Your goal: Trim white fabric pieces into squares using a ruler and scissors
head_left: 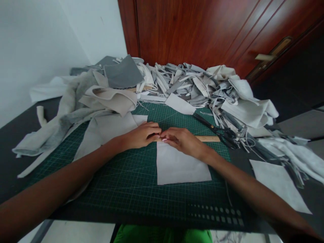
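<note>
My left hand [148, 134] and my right hand [181, 140] meet over the upper left corner of a pale grey fabric piece [183, 165]. A wooden ruler [209, 138] lies along that piece's top edge, partly covered by my right hand. The fingers of both hands are closed and bent together at the ruler's left end. What they pinch is too small and hidden to make out; a small pale pinkish spot shows at my right fingertips. Beneath everything is a green cutting mat [121, 182] with grid lines.
Black-handled scissors [215, 128] lie right of the ruler. A larger fabric sheet [108, 130] and a rolled beige piece [111, 98] are at left. A heap of grey and white scraps [177, 79] lines the back. A fabric square [279, 184] lies at right. Behind is a wooden door [189, 30].
</note>
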{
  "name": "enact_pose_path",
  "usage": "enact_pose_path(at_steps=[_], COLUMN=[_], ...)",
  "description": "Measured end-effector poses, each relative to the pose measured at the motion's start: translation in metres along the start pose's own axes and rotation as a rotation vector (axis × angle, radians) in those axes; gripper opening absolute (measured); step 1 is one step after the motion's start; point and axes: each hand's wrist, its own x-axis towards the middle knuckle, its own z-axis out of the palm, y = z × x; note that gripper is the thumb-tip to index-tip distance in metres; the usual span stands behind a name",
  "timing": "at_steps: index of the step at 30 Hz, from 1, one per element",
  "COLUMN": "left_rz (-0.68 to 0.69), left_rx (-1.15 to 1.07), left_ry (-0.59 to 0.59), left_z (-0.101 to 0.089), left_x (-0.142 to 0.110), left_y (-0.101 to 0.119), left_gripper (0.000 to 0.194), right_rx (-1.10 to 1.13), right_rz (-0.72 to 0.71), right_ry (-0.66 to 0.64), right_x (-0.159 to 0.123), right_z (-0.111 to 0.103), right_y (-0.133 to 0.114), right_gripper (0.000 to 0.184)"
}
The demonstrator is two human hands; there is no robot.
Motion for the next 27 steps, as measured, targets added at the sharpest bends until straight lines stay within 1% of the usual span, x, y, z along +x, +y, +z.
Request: enact_pose_path(at_steps=[4,9,14,19,23,27], left_rz=[-0.008,-0.025,-0.016,0.018,0.01,-0.003], left_rx=[0.003,0.022,-0.011,-0.024,-0.013,0.002], left_ry=[0.019,0.016,0.034,0.059,0.051,0.045], left_z=[0.002,0.002,0.002,0.002,0.002,0.0], left_x=[0.0,0.0,0.001,0.002,0.002,0.002], left_y=[0.001,0.002,0.0,-0.002,-0.002,-0.001], left_gripper=[0.018,0.018,0.015,0.017,0.017,0.018], right_rx=[0.001,-0.009,0.0,-0.112,-0.245,-0.31], right_rz=[0.04,0.057,0.051,0.057,0.064,0.063], right_ry=[0.028,0.055,0.078,0.035,-0.017,-0.049], right_x=[0.001,0.002,0.004,0.007,0.008,0.007], right_z=[0.011,0.022,0.029,0.03,0.027,0.022], right_y=[-0.002,-0.001,-0.001,-0.006,-0.009,-0.009], right_gripper=[0.006,0.01,0.012,0.016,0.018,0.019])
